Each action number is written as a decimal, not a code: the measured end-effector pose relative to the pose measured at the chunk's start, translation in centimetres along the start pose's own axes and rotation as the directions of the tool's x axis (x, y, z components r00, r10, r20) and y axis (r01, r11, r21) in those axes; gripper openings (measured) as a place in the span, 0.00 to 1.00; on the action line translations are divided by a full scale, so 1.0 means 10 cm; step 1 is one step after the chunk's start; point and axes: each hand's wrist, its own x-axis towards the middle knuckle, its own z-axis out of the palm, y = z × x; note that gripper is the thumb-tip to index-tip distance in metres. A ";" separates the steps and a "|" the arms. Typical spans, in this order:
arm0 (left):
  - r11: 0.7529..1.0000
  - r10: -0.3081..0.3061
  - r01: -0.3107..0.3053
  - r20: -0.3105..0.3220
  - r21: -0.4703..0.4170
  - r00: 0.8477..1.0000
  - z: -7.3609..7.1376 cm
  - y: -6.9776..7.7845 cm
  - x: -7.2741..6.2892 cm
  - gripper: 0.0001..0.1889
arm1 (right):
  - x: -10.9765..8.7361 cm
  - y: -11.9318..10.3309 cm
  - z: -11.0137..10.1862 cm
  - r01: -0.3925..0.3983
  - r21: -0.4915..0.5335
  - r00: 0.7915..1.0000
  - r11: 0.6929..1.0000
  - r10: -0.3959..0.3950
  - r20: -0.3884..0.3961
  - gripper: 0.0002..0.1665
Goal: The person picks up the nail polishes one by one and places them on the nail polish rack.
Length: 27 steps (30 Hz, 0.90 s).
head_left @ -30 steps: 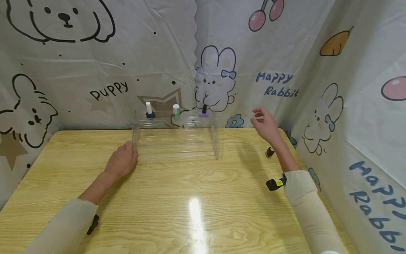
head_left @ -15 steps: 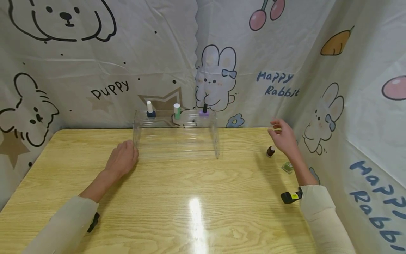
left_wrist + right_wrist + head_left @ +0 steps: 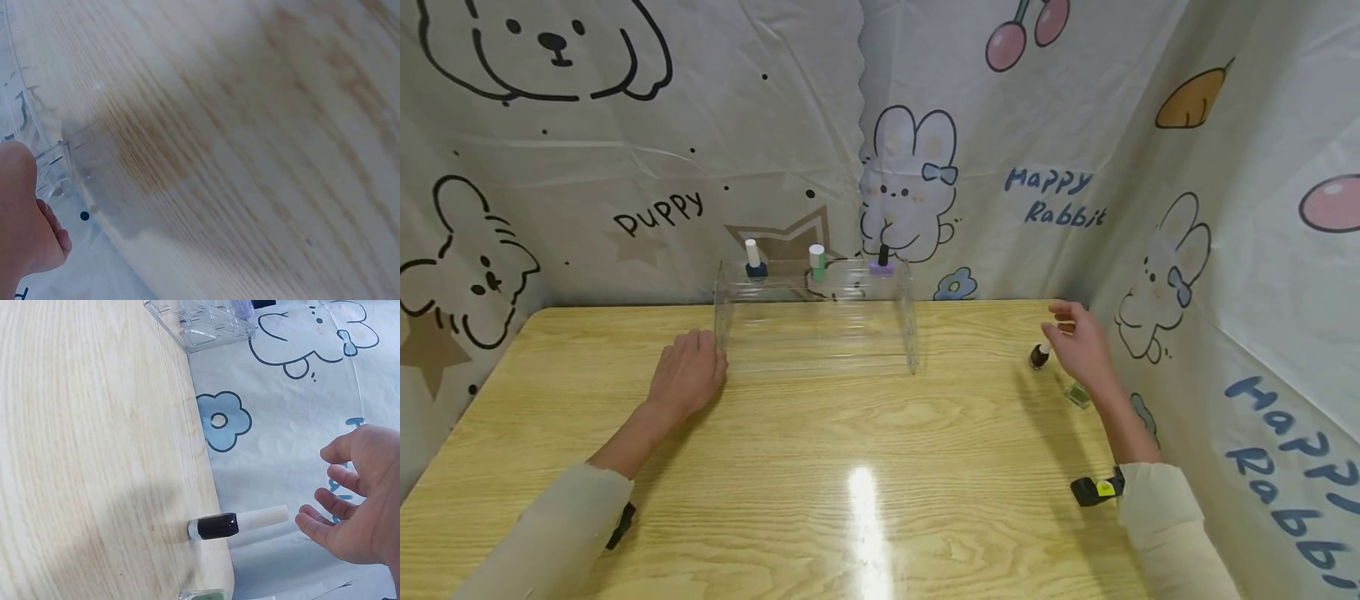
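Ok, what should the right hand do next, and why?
I'd probably lower the right hand and pinch the dark brown bottle by its white cap: the bottle stands on the table, the empty fingers are near that cap, and three bottles already stand on the clear rack.

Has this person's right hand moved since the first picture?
Yes: in the head view, the right hand has shifted rightward and downward, farther from the clear rack.

The brown bottle point(image 3: 215, 526), the dark blue bottle point(image 3: 756, 270) and the mint green bottle point(image 3: 817, 263) have white tops; the purple bottle point(image 3: 881, 267) has a black one. The rack point(image 3: 911, 337) is see-through. The table point(image 3: 775, 433) is yellow with wavy wood lines. The pale cloth point(image 3: 790, 142) has bunnies and puppies.
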 end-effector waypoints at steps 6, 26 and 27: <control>0.999 -0.028 0.027 0.029 0.024 0.999 0.01 0.03 -0.02 0.13 | -0.08 0.05 0.05 -0.006 0.085 0.997 0.996 0.013 -0.072 0.25; 0.998 -0.047 0.045 0.049 0.037 0.998 0.01 0.04 -0.03 0.12 | -0.22 0.15 0.27 -0.102 0.262 0.967 0.960 0.157 -0.200 0.35; 0.998 -0.044 0.043 0.043 0.038 0.998 0.01 0.04 -0.03 0.12 | -0.22 0.16 0.28 -0.110 0.264 0.966 0.958 0.166 -0.200 0.36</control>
